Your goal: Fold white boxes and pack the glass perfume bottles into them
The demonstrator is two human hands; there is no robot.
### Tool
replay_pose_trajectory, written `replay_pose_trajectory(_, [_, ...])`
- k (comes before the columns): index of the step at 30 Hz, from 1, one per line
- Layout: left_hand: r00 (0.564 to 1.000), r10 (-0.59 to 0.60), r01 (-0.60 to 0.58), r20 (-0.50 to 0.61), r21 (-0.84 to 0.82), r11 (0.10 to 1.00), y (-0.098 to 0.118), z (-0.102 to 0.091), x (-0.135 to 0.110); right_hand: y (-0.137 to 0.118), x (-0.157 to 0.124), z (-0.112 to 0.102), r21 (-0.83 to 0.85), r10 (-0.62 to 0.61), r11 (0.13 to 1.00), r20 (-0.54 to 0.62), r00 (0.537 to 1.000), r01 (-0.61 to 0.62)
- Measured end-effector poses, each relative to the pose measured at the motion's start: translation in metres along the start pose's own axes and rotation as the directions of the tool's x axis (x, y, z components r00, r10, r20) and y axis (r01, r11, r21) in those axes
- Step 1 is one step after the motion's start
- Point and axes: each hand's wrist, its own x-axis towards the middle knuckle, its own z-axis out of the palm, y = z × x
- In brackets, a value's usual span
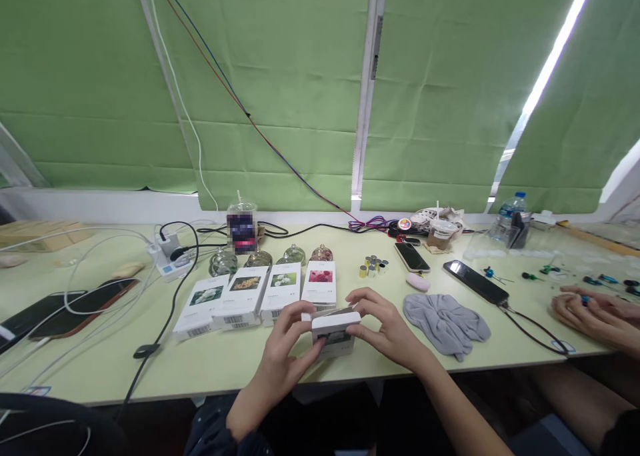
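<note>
Near the table's front edge, a small white box (336, 349) with a flower picture is held upright between both hands. My left hand (287, 349) grips its left side, thumb across the front. On the right side, my right hand (385, 329) pinches the top edge, fingers behind and thumb in front. A flap at the top of this box looks raised; its inside is hidden. Just beyond lie several flat white boxes with flower pictures, among them one with red flowers (321, 277) and one with yellow flowers (243, 293). Round glass bottles (223, 263) stand behind them.
Small gold and silver caps (373, 267) are grouped right of the boxes. Further right lie a phone (412, 256), a grey cloth (447, 323) and another phone (475, 281). At left are a power strip (173, 264) and cables. Another person's hands (595, 313) rest at far right.
</note>
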Motion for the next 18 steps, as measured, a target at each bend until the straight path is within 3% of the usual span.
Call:
replay_pose_trajectory(10, [0.994, -0.051, 0.048, 0.092, 0.031, 0.998, 0.001, -0.001, 0.004, 0.000, 0.000, 0.002, 0.034, 0.026, 0.999, 0.007, 1.000, -0.026])
replay_pose_trajectory(18, [0.996, -0.084, 0.084, 0.024, -0.012, 0.996, -0.001, 0.007, -0.005, 0.007, -0.010, 0.017, 0.141, 0.050, 0.989, -0.091, 0.995, -0.036])
